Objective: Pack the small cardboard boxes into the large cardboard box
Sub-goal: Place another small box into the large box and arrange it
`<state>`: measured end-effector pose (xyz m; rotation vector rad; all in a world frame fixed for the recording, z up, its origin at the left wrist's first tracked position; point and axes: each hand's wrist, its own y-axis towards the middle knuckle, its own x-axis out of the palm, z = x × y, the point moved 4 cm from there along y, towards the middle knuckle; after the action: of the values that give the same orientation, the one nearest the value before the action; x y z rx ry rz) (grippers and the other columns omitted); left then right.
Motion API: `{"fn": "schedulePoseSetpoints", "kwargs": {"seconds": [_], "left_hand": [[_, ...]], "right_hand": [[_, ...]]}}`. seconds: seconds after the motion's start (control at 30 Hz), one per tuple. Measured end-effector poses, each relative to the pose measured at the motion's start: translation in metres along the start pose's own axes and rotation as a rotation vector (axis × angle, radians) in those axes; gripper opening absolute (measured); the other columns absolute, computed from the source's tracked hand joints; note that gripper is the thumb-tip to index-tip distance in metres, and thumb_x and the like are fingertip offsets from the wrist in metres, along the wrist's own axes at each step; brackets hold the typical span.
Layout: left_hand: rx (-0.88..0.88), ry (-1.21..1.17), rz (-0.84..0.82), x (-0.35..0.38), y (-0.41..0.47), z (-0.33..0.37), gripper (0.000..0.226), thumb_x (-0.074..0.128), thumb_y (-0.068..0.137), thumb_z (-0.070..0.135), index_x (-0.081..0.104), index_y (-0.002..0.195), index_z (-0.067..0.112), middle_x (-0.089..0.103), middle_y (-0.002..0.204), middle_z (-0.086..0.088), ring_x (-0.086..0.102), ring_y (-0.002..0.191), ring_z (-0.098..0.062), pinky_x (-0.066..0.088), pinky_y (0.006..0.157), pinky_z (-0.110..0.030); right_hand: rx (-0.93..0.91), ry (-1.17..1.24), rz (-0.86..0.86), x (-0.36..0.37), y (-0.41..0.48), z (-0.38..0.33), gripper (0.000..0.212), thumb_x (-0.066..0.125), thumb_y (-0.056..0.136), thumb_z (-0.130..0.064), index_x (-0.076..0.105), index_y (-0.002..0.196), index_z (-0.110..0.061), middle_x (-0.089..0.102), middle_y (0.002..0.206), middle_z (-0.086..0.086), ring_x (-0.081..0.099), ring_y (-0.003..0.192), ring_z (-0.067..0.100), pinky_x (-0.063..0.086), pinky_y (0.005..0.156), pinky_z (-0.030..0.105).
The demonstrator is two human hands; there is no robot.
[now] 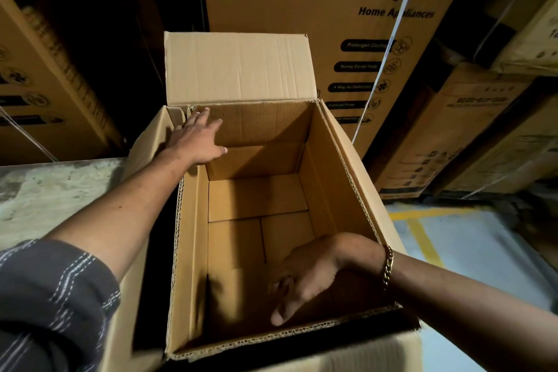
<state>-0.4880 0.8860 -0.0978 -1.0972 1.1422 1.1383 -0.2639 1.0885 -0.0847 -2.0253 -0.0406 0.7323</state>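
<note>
While the large cardboard box (pixel 341 160) stands open-topped in the middle of the view, both hands work at it, and neither carries a small box.

Left side: the left hand (pixel 196 142) lies flat, fingers spread, against the far-left corner of the rim, where the side flap folds outward. It grips nothing; the placement reads as steadying the carton and keeping that flap clear of the opening. A striped sleeve (pixel 54 290) is pushed up the forearm.

Centre: the carton is plain brown corrugated board, its rear flap (pixel 238 66) standing upright. At the bottom, tan panels with seams between them show; whether these are the tops of small cardboard boxes (pixel 256 198) already packed or the carton's own bottom flaps cannot be settled from this view. Much height remains unfilled above them.

Right side: the right hand (pixel 305 278) reaches down inside the near-right corner, fingers loosely curled and motion-blurred, holding nothing visible. A chain bracelet (pixel 388 266) sits at the wrist.

Printed appliance cartons (pixel 362 24) are stacked behind, and yellow-lined floor (pixel 471 251) lies to the right.
</note>
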Motion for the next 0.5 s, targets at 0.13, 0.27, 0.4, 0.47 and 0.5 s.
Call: {"fn": "schedulePoseSetpoints", "kwargs": {"seconds": [0.13,0.27,0.4,0.47,0.5], "left_hand": [[-0.005,0.025,0.002,0.0,0.0,-0.001,0.082,0.066,0.088,0.051,0.027,0.156,0.028,0.003,0.168,-0.004,0.009,0.153,-0.027,0.021,0.118,-0.054],[-0.002,0.026,0.009,0.001,-0.001,-0.002,0.081,0.066,0.087,0.05,0.029,0.156,0.027,0.006,0.168,-0.005,0.011,0.152,-0.028,0.023,0.118,-0.054],[-0.001,0.028,0.002,0.002,-0.002,-0.002,0.082,0.067,0.087,0.05,0.028,0.156,0.027,0.006,0.168,-0.007,0.011,0.152,-0.03,0.023,0.117,-0.055],[-0.002,0.03,-0.002,0.002,-0.002,-0.002,0.083,0.067,0.087,0.05,0.027,0.156,0.027,0.005,0.168,-0.006,0.01,0.152,-0.03,0.022,0.118,-0.055],[-0.004,0.031,-0.001,0.002,-0.002,-0.002,0.083,0.067,0.087,0.05,0.027,0.156,0.027,0.005,0.168,-0.006,0.009,0.152,-0.03,0.022,0.118,-0.056]], "right_hand": [[0.013,0.041,0.019,0.006,0.005,0.0,0.055,0.051,0.097,-0.061,0.063,0.123,-0.014,0.067,0.122,0.012,0.062,0.111,0.029,0.05,0.092,0.039],[0.0,0.104,0.102,0.005,0.012,0.01,0.038,0.053,0.102,-0.047,0.065,0.122,-0.018,0.069,0.111,0.0,0.06,0.088,0.012,0.045,0.07,0.024],[0.027,0.139,0.182,0.005,0.019,0.02,0.038,0.055,0.1,-0.043,0.064,0.125,-0.015,0.072,0.114,-0.002,0.068,0.098,0.011,0.054,0.083,0.031],[0.045,0.083,0.224,0.0,0.018,0.023,0.051,0.051,0.097,-0.058,0.061,0.129,-0.019,0.066,0.128,0.007,0.061,0.117,0.03,0.051,0.097,0.046],[0.058,0.03,0.259,-0.003,0.018,0.028,0.056,0.048,0.096,-0.063,0.056,0.135,-0.023,0.059,0.138,0.006,0.055,0.126,0.03,0.047,0.104,0.047]]}}
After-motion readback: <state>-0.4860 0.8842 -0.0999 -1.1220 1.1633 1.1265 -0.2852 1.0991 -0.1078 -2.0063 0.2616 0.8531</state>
